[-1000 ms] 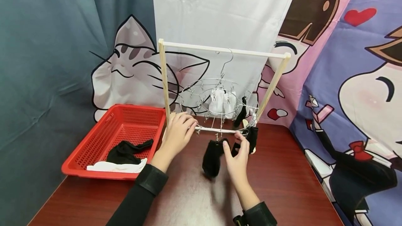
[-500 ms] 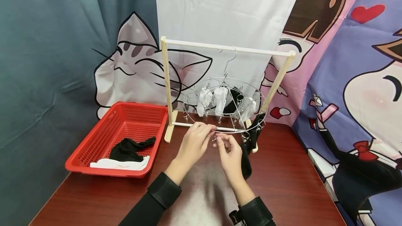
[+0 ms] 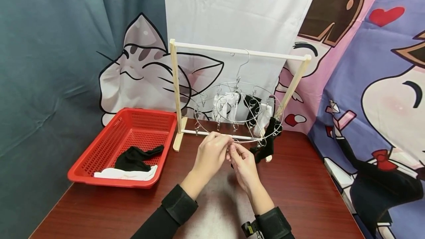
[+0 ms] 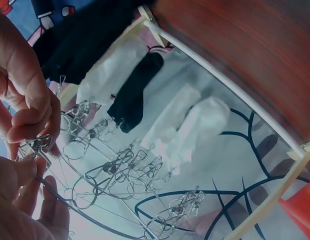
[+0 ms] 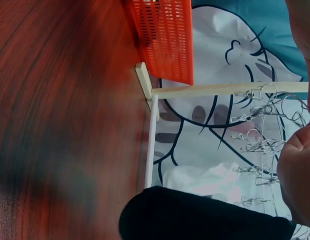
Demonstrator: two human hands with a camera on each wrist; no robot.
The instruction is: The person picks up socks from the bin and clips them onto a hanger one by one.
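A round wire sock hanger (image 3: 247,141) with metal clips hangs from a wooden rack (image 3: 212,48). At its front rim my left hand (image 3: 210,154) grips the wire with curled fingers. Fingertips touching it, my right hand (image 3: 245,167) pinches a small metal clip (image 4: 38,144) on the rim. Just right of the right hand a black sock (image 3: 265,152) hangs from the rim, with another black sock (image 3: 273,132) beside it. Toward the back hang white socks (image 3: 234,106), one more black sock (image 3: 251,107) and a white sock (image 3: 263,119).
On the left of the brown table (image 3: 299,191) stands a red plastic basket (image 3: 79,180). Inside lie a black sock (image 3: 132,159) and white cloth (image 3: 124,174). The rack's lower white bar (image 3: 192,132) runs behind the hands. Printed curtains (image 3: 199,10) close off the back.
The hanger has turned, carrying the front black sock to the right. My left hand has moved right along the rim. Both hands now meet at the clip, closer together than half a second ago.
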